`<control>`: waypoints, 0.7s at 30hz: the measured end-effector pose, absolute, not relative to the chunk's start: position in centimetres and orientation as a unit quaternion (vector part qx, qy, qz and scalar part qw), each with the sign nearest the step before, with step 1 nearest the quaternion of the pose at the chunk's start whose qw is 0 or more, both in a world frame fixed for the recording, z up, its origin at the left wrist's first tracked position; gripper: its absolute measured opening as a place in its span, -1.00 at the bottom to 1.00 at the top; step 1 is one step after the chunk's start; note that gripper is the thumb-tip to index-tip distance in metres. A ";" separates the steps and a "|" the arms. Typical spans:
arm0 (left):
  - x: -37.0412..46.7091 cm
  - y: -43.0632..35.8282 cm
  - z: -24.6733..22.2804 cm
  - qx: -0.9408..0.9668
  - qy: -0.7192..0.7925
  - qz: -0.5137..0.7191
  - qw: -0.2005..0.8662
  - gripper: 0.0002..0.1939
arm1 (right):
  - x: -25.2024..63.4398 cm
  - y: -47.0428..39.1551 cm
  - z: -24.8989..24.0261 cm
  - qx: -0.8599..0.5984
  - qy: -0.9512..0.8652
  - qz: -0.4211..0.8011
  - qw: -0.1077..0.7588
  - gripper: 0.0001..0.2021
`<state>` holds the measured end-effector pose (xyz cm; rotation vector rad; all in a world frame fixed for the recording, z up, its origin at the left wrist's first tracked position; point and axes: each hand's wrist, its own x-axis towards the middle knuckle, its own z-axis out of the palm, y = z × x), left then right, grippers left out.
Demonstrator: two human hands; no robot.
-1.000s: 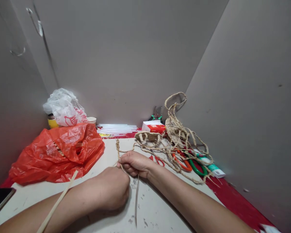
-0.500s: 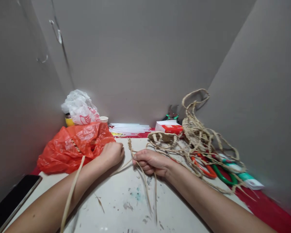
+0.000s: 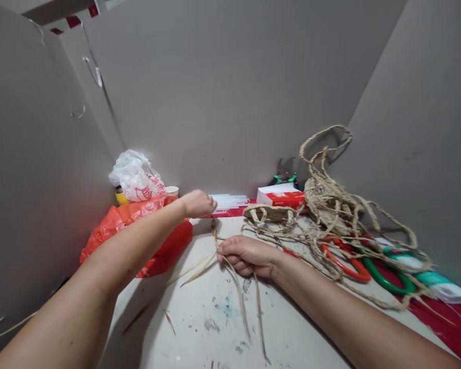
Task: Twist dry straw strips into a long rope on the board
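Head view: the left hand [image 3: 200,203] has moved. One second ago it was low and close beside the other; it is now well apart from it, extended over the far edge of the desk [image 3: 192,348], in front of some translucent sticks [image 3: 232,201]. Its fingers appear curled inward; whether they pinch a strand cannot be told.

The right hand [image 3: 246,256] has kept its place at the work. Its thumb and fingers are pressed together on the lower end of a short fibre braid [image 3: 214,231], which lies near the middle of the desk, between the red plastic bag [image 3: 172,248] and the heap of braided rope [image 3: 330,205].

Two pale strands [image 3: 200,269] now lie uncovered to the left of the pinch; the left wrist crossed above them half a second ago. A long strand [image 3: 259,318] hangs down past the right hand. The strip that lay across the left forearm no longer shows there.

Assessment: braiding appears paused on the left side, with the right pinch probably keeping the plait from loosening. The braid looks unfinished, its ends being loose.
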<state>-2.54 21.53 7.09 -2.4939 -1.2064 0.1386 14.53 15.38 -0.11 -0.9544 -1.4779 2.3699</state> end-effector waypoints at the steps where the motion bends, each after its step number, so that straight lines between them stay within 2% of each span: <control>1: -2.7 22.0 8.1 -0.870 -0.453 0.039 0.189 -0.83 | 14.5 15.4 -0.1 -0.321 -0.499 0.799 0.096 -0.91; 5: -2.9 21.4 11.2 -0.807 -0.553 -0.029 0.205 -0.69 | 14.5 15.4 0.1 -0.316 -0.502 0.799 0.097 -0.90; 7: -2.8 19.1 11.3 -0.805 -0.567 -0.041 0.171 -0.70 | 14.5 15.5 0.2 -0.312 -0.501 0.801 0.099 -0.90; 8: -2.8 17.6 11.0 -0.815 -0.562 -0.036 0.135 -0.73 | 14.6 15.5 0.2 -0.309 -0.501 0.802 0.098 -0.90; 10: -3.0 14.2 9.6 -0.829 -0.559 -0.021 -0.021 -0.78 | 14.8 15.7 0.2 -0.303 -0.503 0.804 0.093 -0.91; 11: -3.2 12.6 8.6 -0.824 -0.563 -0.007 -0.063 -0.80 | 14.9 15.8 0.2 -0.301 -0.504 0.805 0.090 -0.91; 16: -4.4 8.2 3.8 -0.787 -0.609 -0.009 -0.099 -0.82 | 15.3 16.1 0.1 -0.287 -0.502 0.811 0.094 -0.88; 21: -5.3 8.8 2.4 -0.773 -0.619 -0.047 -0.132 -0.83 | 15.5 16.1 0.1 -0.276 -0.504 0.813 0.093 -0.84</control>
